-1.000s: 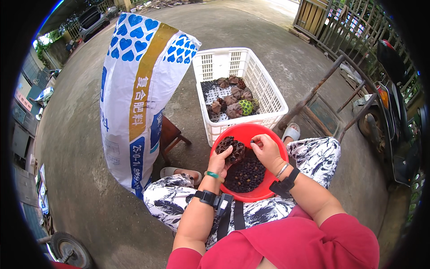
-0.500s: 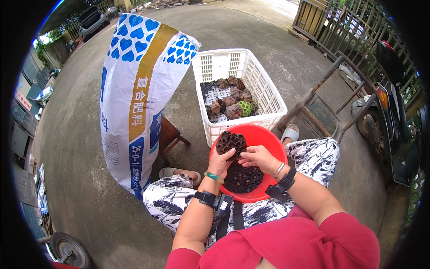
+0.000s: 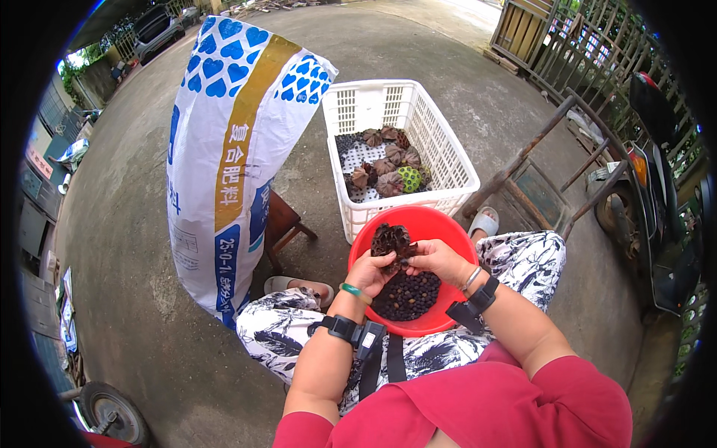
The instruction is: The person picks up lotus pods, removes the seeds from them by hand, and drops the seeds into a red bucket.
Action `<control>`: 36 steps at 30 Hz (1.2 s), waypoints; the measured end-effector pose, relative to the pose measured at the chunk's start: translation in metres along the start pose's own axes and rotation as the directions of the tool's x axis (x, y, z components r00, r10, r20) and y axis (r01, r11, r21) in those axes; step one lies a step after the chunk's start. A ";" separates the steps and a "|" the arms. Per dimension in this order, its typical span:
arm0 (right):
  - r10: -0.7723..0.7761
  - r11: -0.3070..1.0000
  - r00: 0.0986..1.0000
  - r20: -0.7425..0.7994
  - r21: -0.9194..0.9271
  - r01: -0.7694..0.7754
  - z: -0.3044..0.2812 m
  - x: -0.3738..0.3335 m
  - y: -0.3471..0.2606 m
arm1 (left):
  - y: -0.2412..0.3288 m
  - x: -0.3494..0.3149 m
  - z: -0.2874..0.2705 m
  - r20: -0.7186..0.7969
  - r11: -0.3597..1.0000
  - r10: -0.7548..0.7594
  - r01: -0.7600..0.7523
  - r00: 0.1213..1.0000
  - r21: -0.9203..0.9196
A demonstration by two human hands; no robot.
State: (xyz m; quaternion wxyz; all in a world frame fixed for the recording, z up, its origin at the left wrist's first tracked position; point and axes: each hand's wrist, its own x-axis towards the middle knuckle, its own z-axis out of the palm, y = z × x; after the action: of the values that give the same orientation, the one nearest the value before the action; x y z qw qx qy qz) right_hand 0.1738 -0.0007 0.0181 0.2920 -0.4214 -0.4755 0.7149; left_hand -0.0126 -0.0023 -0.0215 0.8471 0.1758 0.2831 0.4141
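Note:
A dark brown dried lotus seed pod (image 3: 392, 240) is held above a red basin (image 3: 464, 254). My left hand (image 3: 371, 273) grips its left and lower side, thumb across the front. My right hand (image 3: 441, 261) pinches the pod's lower right edge between thumb and fingers. The pod's face looks torn and ragged. Below my hands, the basin holds many dark lotus seeds (image 3: 407, 296), a few of them lighter brown. The basin rests between my legs.
Beyond the basin stands a white plastic crate (image 3: 441, 149) with several brown pods (image 3: 390, 184), one green pod (image 3: 408, 179) and loose seeds. A tall white sack (image 3: 202, 157) leans by a wooden stool (image 3: 280, 224) at left. A wooden chair (image 3: 534, 194) and a scooter (image 3: 650, 224) are at right.
The pod has been turned and pulled open: its round face with neat holes now looks broken and ragged. Both hands shifted slightly to the right.

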 end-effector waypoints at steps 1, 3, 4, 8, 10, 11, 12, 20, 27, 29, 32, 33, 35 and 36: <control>0.032 0.999 0.999 0.031 0.021 -0.033 -0.003 -0.001 -0.002 | 0.000 0.000 0.001 0.000 1.000 0.000 0.000 1.000 0.000; 0.064 0.997 0.996 0.065 0.041 -0.067 -0.002 -0.002 -0.004 | -0.001 -0.001 0.003 -0.025 1.000 0.010 -0.010 1.000 0.012; 0.099 0.993 0.995 0.012 0.068 -0.100 0.002 -0.003 -0.006 | -0.003 0.001 0.001 -0.026 1.000 0.010 -0.010 1.000 0.012; 0.056 0.984 0.959 -0.277 -0.149 -0.101 -0.003 0.004 0.013 | -0.009 0.007 0.001 -0.147 0.994 0.106 -0.107 0.983 0.005; 0.054 0.989 0.958 -0.282 -0.114 -0.089 0.000 0.003 0.012 | -0.008 0.006 0.004 -0.194 0.991 0.131 -0.130 0.972 0.021; 0.046 0.997 0.966 -0.256 -0.044 -0.060 0.004 0.003 0.010 | -0.007 0.006 0.005 -0.214 0.987 0.162 -0.159 0.963 0.030; 0.036 0.999 0.972 -0.233 0.027 -0.031 0.008 0.003 0.009 | -0.007 0.007 0.006 -0.231 0.981 0.192 -0.188 0.954 0.041; 0.084 0.996 0.958 -0.274 -0.013 -0.091 0.016 0.004 0.002 | 0.000 0.001 0.005 -0.239 0.994 0.075 -0.053 0.968 0.100; 0.104 0.994 0.965 -0.239 0.054 -0.093 0.005 0.009 0.009 | 0.000 -0.002 0.007 -0.164 0.992 0.120 -0.110 0.979 0.070; 0.098 0.992 0.961 -0.258 -0.052 -0.115 0.000 0.013 0.016 | -0.001 0.001 0.003 -0.194 0.992 0.122 -0.114 0.973 0.052; -0.120 0.844 0.929 -0.349 -0.528 -0.090 -0.011 0.014 0.031 | -0.001 0.004 0.002 -0.207 0.992 0.120 -0.122 0.971 0.003; -0.336 0.571 0.884 -0.323 -0.817 -0.082 -0.009 0.013 0.031 | -0.001 0.004 0.002 -0.194 0.991 0.122 -0.130 0.973 -0.027; -0.431 0.628 0.852 -0.297 -0.776 0.048 -0.001 0.010 0.031 | -0.006 0.007 -0.004 -0.226 0.988 0.138 -0.150 0.964 -0.037; -0.523 0.665 0.805 -0.279 -0.725 0.180 0.006 0.009 0.026 | -0.007 0.009 -0.007 -0.257 0.984 0.152 -0.170 0.954 -0.047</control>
State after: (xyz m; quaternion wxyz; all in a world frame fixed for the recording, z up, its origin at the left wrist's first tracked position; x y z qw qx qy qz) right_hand 0.1636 -0.0063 -0.0077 0.3633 -0.5517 -0.6881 0.3003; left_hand -0.0085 0.0007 -0.0339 0.7730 0.1152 0.3589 0.5102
